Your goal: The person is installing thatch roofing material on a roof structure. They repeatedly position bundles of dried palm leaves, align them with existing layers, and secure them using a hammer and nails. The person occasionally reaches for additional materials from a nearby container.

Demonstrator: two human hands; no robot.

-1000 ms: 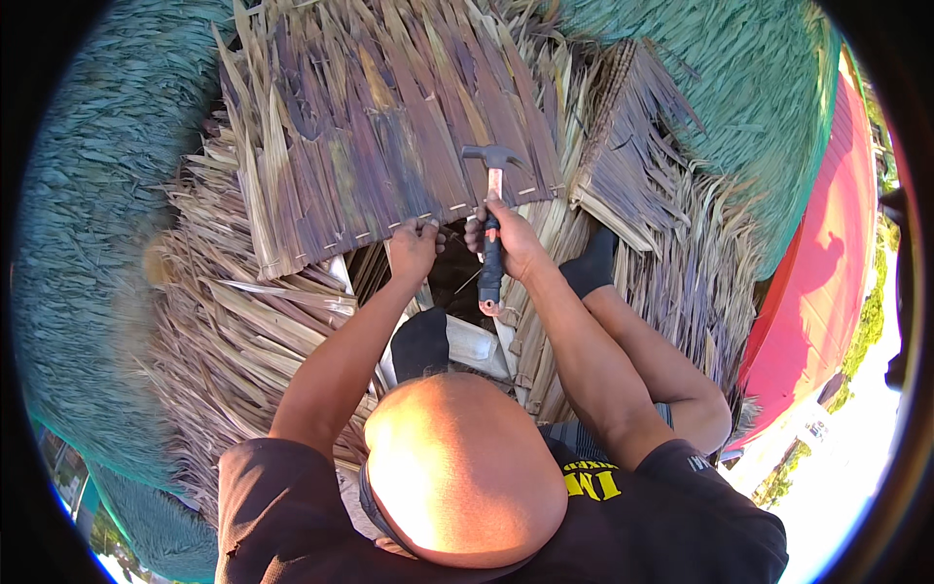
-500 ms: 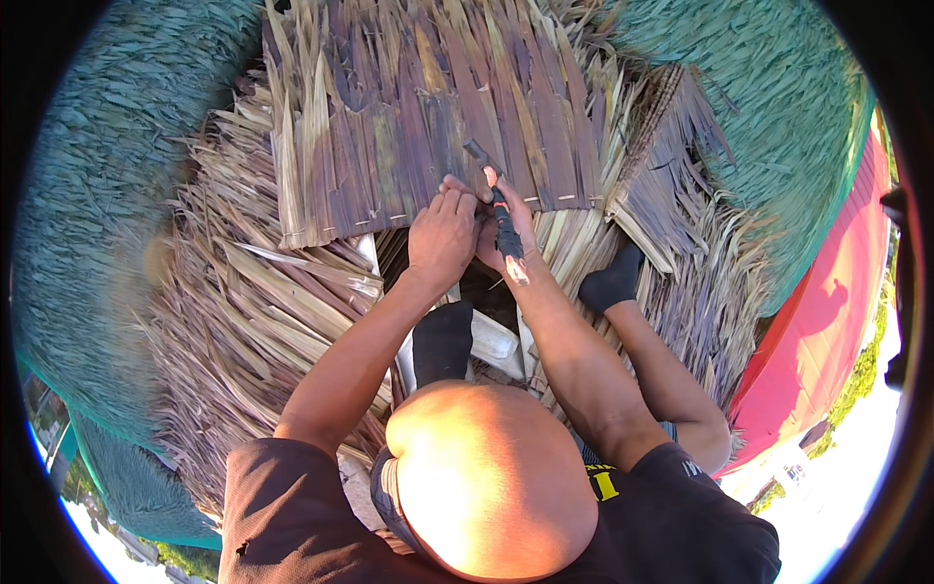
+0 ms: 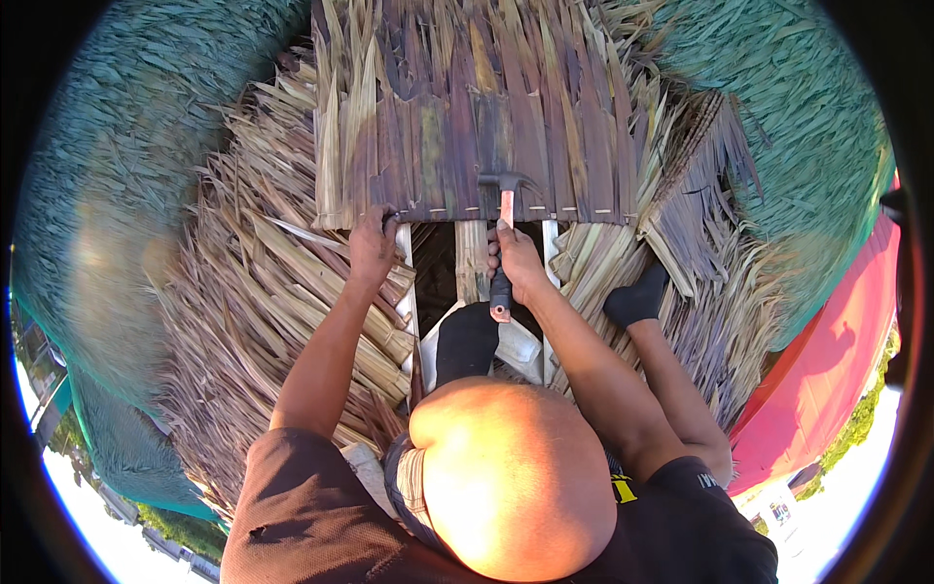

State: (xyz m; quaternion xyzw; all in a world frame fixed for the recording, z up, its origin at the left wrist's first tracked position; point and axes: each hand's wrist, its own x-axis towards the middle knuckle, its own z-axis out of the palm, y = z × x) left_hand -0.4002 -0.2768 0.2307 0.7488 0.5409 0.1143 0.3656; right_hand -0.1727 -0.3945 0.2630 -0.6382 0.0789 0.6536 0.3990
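Note:
A panel of dried palm-leaf thatch point(image 3: 457, 146) lies in front of me, pale stitches running along its lower edge. At that edge, beside a white frame bar point(image 3: 408, 321), my left hand point(image 3: 373, 248) has its fingers curled and pressed together. Whatever they may pinch is too small or hidden to make out. My right hand point(image 3: 519, 259) is wrapped round the dark grip of a claw hammer point(image 3: 507, 202). The hammer stands head away from me, its metal head over the panel's lower edge. Below the panel, a dark opening shows between the white bars.
Loose dry thatch point(image 3: 282, 302) slopes away on the left, and a folded thatch piece point(image 3: 700, 185) lies at right. Green thatch point(image 3: 97, 175) flanks both sides. A red sheet point(image 3: 817, 360) drops off at right. My socked feet point(image 3: 467, 336) rest at the opening and on right-hand thatch.
My hands have moved apart. The left now touches the panel's edge at the left bar; the right holds the hammer upright, head away, where before it was slung across my wrist.

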